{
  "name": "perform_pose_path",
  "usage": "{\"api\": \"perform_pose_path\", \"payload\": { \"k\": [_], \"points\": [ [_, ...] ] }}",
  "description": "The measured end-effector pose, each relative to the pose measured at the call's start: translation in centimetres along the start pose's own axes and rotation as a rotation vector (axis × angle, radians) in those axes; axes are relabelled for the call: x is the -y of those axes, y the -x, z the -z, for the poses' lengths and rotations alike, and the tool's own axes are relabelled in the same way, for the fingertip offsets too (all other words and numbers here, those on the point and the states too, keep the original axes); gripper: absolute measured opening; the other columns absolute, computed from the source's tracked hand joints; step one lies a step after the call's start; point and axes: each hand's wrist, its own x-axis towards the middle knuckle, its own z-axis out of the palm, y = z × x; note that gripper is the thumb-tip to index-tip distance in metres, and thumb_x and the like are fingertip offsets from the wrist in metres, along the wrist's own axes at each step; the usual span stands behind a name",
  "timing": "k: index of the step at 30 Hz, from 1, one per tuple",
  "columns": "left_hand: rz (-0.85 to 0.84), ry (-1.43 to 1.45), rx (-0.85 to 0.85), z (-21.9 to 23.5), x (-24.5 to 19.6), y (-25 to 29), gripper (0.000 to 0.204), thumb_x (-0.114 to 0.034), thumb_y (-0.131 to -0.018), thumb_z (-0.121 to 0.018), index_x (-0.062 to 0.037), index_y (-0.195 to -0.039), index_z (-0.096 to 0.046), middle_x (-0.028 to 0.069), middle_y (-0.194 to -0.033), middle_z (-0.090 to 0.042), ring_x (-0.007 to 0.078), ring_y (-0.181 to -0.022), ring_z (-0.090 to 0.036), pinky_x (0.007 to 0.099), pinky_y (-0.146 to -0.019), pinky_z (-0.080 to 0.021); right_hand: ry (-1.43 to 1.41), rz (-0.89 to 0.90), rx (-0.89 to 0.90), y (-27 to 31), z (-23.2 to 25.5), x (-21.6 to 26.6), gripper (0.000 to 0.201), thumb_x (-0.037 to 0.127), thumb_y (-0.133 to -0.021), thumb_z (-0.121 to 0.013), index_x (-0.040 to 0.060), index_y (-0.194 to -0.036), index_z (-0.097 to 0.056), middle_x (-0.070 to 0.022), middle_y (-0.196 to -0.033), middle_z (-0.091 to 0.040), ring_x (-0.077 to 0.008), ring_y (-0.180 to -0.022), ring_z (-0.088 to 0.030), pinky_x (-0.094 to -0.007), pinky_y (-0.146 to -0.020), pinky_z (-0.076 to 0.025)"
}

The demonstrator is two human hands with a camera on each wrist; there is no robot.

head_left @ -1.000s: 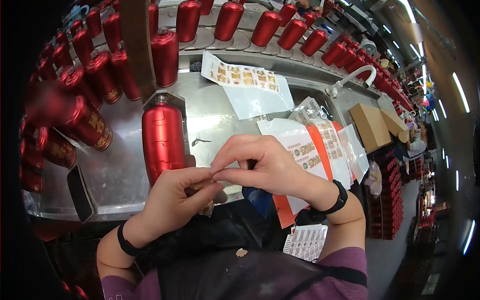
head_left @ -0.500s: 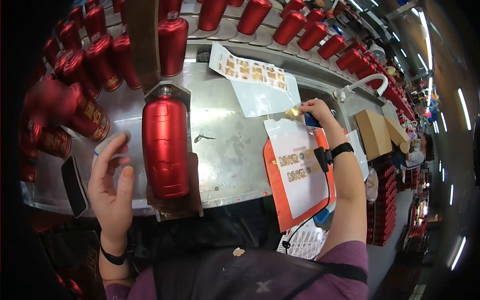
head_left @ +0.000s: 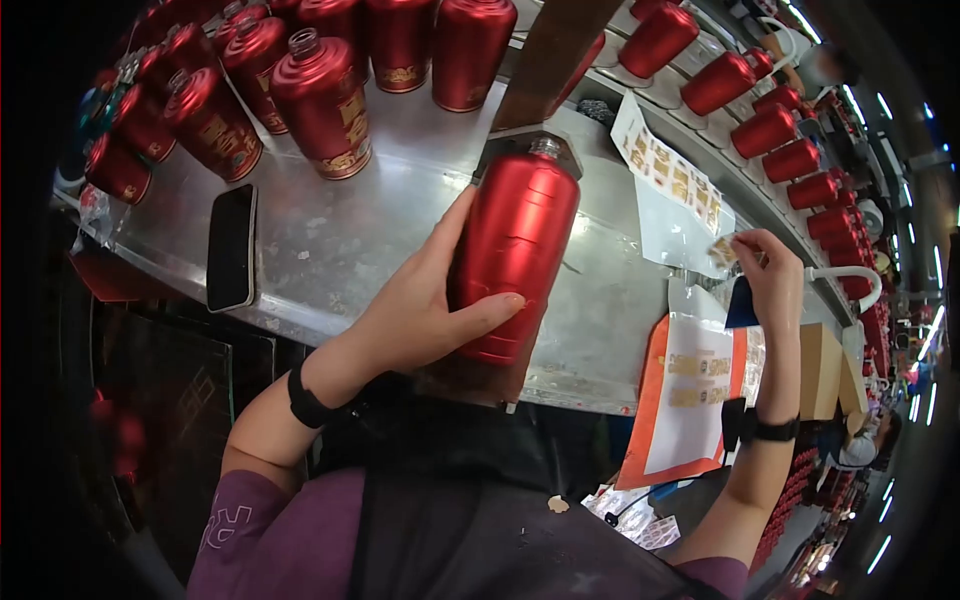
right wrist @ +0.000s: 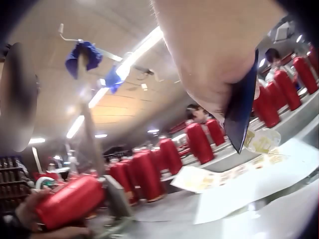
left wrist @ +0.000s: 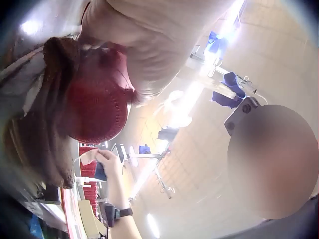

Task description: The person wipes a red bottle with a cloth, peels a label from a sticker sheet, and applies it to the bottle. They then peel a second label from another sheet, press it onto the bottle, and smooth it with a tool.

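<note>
A glossy red bottle (head_left: 525, 230) lies tilted on a brown-padded stand (head_left: 470, 385), its clear neck pointing away from me. My left hand (head_left: 425, 295) holds it from the left, thumb across its front and fingers along its far side. In the left wrist view the round red base (left wrist: 97, 112) shows below the hand. Over at the right, my right hand (head_left: 772, 275) pinches a small clear sticker with gold print (head_left: 722, 250). A flat dark blue piece (head_left: 741, 303) sticks out from under the same hand. The sticker sheet (head_left: 675, 185) with gold characters lies just beyond.
A phone (head_left: 232, 245) lies on the metal table at left. Red bottles with gold labels (head_left: 325, 110) stand behind it. At right are a white sheet on an orange folder (head_left: 648, 400), a faucet (head_left: 860, 280) and a cardboard box (head_left: 820, 370). More red bottles line the conveyor (head_left: 720, 80).
Both hands came together, then parted. My left hand has moved onto the red bottle; the right went to the sticker sheet and holds a gold sticker. The head view has swung left.
</note>
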Motion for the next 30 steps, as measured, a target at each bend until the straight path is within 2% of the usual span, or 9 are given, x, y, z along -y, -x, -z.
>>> {"api": "perform_pose_path", "payload": {
  "k": [2, 4, 6, 8, 9, 12, 20, 27, 30],
  "points": [
    [-0.018, 0.011, -0.008, -0.1, 0.0, -0.2, 0.102, -0.029, -0.083, -0.076, 0.0062, -0.153, -0.012, 0.0281, -0.146, -0.04, 0.0328, -0.134, -0.045, 0.0375, -0.11, -0.037, -0.13, 0.048, 0.087, 1.2, 1.3, 6.6, 0.009, 0.004, -0.086, -0.069, -0.0013, -0.093, -0.07, 0.0012, -0.073, -0.065, -0.0026, -0.058, -0.04, -0.0203, -0.054, -0.033],
    [0.003, -0.039, 0.001, -0.1, -0.4, -0.1, 0.105, -0.033, -0.082, -0.077, 0.0091, -0.152, -0.011, 0.0303, -0.146, -0.038, 0.0326, -0.136, -0.044, 0.0381, -0.111, -0.036, -0.292, 0.183, 0.157, 2.1, 1.6, 10.5, 0.009, 0.007, -0.084, -0.072, 0.003, -0.092, -0.073, 0.001, -0.076, -0.068, -0.0027, -0.055, -0.041, -0.0217, -0.05, -0.033],
    [0.01, -0.047, 0.023, 0.2, -0.1, -0.2, 0.106, -0.035, -0.083, -0.077, 0.0103, -0.152, -0.01, 0.0308, -0.147, -0.037, 0.0322, -0.136, -0.043, 0.0377, -0.111, -0.035, -0.451, 0.111, 0.254, 2.4, 1.8, 13.4, 0.009, 0.008, -0.084, -0.072, 0.0028, -0.091, -0.073, 0.0014, -0.077, -0.069, -0.0017, -0.056, -0.042, -0.0206, -0.051, -0.032],
    [0.014, -0.055, 0.048, 0.6, 0.1, -0.4, 0.107, -0.037, -0.083, -0.077, 0.0116, -0.151, -0.01, 0.0313, -0.147, -0.036, 0.0318, -0.137, -0.042, 0.0374, -0.111, -0.035, -0.649, 0.172, 0.402, 1.8, 1.3, 15.4, 0.011, 0.009, -0.085, -0.073, 0.001, -0.091, -0.073, 0.0018, -0.076, -0.068, -0.0011, -0.058, -0.044, -0.0202, -0.052, -0.032],
    [0.063, 0.081, 0.05, 0.8, 0.1, -0.5, 0.108, -0.038, -0.083, -0.077, 0.0117, -0.151, -0.009, 0.031, -0.147, -0.036, 0.0319, -0.136, -0.042, 0.0376, -0.111, -0.035, -0.673, 0.182, 0.44, 1.2, 0.6, 16.1, 0.012, 0.01, -0.085, -0.074, 0.0002, -0.091, -0.072, 0.0024, -0.074, -0.066, -0.001, -0.058, -0.043, -0.0202, -0.052, -0.033],
    [0.116, 0.256, 0.03, 1.1, 0.3, -1.2, 0.109, -0.038, -0.083, -0.076, 0.012, -0.151, -0.008, 0.0303, -0.146, -0.037, 0.0321, -0.136, -0.042, 0.0381, -0.111, -0.035, -0.737, 0.174, 0.491, -0.9, -2.7, 16.6, 0.018, 0.015, -0.085, -0.075, -0.0009, -0.093, -0.071, 0.005, -0.068, -0.056, -0.0009, -0.061, -0.043, -0.0207, -0.053, -0.034],
    [0.017, 0.068, -0.012, 0.3, 0.6, -2.1, 0.104, -0.029, -0.083, -0.076, 0.0134, -0.15, -0.008, 0.0295, -0.144, -0.039, 0.0318, -0.133, -0.045, 0.0381, -0.11, -0.037, -0.691, 0.15, 0.377, -1.9, -6.4, 16.1, 0.018, 0.017, -0.085, -0.075, 0.0017, -0.093, -0.07, 0.0035, -0.07, -0.059, -0.0022, -0.058, -0.044, -0.0215, -0.052, -0.037],
    [0.021, 0.216, -0.003, 0.3, 1.2, -2.2, 0.102, -0.027, -0.084, -0.075, 0.0101, -0.152, -0.009, 0.0277, -0.148, -0.036, 0.0293, -0.135, -0.043, 0.0372, -0.111, -0.036, -0.793, 0.104, 0.341, -1.4, -7.0, 16.4, 0.017, 0.016, -0.083, -0.075, 0.003, -0.092, -0.069, 0.0027, -0.071, -0.061, -0.0029, -0.056, -0.044, -0.0212, -0.051, -0.037],
    [0.055, 0.21, -0.007, 0.2, 1.3, -2.2, 0.098, -0.024, -0.086, -0.074, 0.0056, -0.154, -0.01, 0.023, -0.146, -0.041, 0.0266, -0.131, -0.047, 0.0354, -0.108, -0.039, -0.63, 0.132, 0.394, -1.8, -6.0, 16.5, 0.016, 0.009, -0.087, -0.074, 0.001, -0.097, -0.067, 0.0046, -0.081, -0.062, 0.0019, -0.07, -0.051, -0.0158, -0.061, -0.039]
  ]
}}
